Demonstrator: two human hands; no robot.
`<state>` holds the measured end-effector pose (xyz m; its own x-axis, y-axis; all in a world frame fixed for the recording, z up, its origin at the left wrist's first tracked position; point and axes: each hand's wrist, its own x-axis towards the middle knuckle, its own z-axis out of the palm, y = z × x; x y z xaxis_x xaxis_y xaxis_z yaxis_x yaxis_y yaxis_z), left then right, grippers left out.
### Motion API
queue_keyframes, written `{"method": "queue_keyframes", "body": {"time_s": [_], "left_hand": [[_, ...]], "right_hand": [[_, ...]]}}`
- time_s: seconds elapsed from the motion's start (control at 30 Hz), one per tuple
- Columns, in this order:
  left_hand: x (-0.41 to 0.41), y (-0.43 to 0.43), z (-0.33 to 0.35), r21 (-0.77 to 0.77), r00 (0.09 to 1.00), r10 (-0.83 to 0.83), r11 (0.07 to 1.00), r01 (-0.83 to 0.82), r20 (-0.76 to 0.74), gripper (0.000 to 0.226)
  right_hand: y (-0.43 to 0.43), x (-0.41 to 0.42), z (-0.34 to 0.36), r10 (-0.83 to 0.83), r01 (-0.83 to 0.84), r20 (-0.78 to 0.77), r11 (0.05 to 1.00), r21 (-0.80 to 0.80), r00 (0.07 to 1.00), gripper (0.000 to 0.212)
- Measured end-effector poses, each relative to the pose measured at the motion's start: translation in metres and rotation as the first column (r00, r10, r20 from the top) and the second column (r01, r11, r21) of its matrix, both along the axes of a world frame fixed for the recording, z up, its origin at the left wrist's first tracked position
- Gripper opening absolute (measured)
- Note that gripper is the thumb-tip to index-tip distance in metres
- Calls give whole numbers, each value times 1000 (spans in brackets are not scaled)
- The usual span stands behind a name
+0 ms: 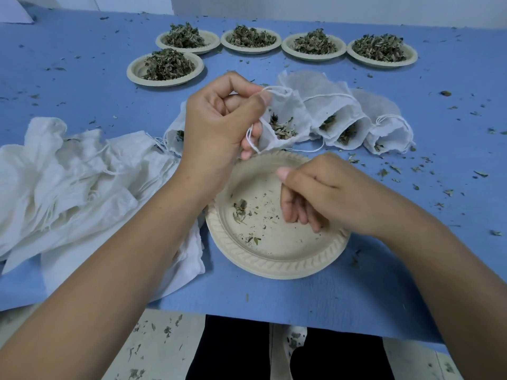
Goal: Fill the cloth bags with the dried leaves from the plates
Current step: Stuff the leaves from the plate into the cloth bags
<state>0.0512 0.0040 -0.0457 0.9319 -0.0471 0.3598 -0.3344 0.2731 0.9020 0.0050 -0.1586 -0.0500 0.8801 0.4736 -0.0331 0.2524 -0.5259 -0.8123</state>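
Over near plate point(274, 266) — left hand point(216, 124) pinches bag point(285, 116) open; right hand point(323, 193) curled, hold unclear.

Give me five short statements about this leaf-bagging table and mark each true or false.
1. Five plates heaped with dried leaves stand beyond the hands. True.
2. The near plate under the right hand is piled high with leaves. False: it holds only a few scraps.
3. The left hand holds a cloth bag with leaves inside. True.
4. The pile of empty bags lies to the right of the near plate. False: it lies to its left.
5. Filled bags lie on the blue table with leaves showing at their mouths. True.
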Motion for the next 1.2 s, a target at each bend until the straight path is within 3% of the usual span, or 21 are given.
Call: {"method": "queue_keyframes", "body": {"time_s": [0.1,0.23,0.33,0.43,0.73,0.9,1.0,1.1,1.2], "left_hand": [[0,-1,-1,4,1000,-10,1000,10,2,17],[0,0,-1,7,1000,-17,1000,17,11,17],[0,-1,0,0,1000,-9,1000,9,13,17],[0,-1,0,10,1000,-4,1000,4,15,17],[-1,0,0,32,1000,-5,999,5,12,16],[-1,0,0,25,1000,2,1000,-2,6,17],[-2,0,0,40,1000,1,999,-2,11,19],[-2,-2,-2,95,999,10,995,-13,33,22],[-3,-3,-2,84,999,-26,996,23,27,21]], "right_hand": [[7,-3,1,107,-92,-134,990,110,985,34],[9,-4,6,53,-42,-39,966,255,998,6],[13,-3,4,35,-33,-8,988,149,999,31],[23,-8,-1,198,-199,-31,980,-10,980,50],[29,-10,-5,321,-317,126,947,-53,939,11],[28,-11,-6,314,-313,244,949,-41,918,10],[26,-14,-2,237,-279,218,942,185,947,12],[26,-12,4,14,-165,272,825,541,962,25],[16,-6,4,-332,-24,423,763,646,843,32]]}}
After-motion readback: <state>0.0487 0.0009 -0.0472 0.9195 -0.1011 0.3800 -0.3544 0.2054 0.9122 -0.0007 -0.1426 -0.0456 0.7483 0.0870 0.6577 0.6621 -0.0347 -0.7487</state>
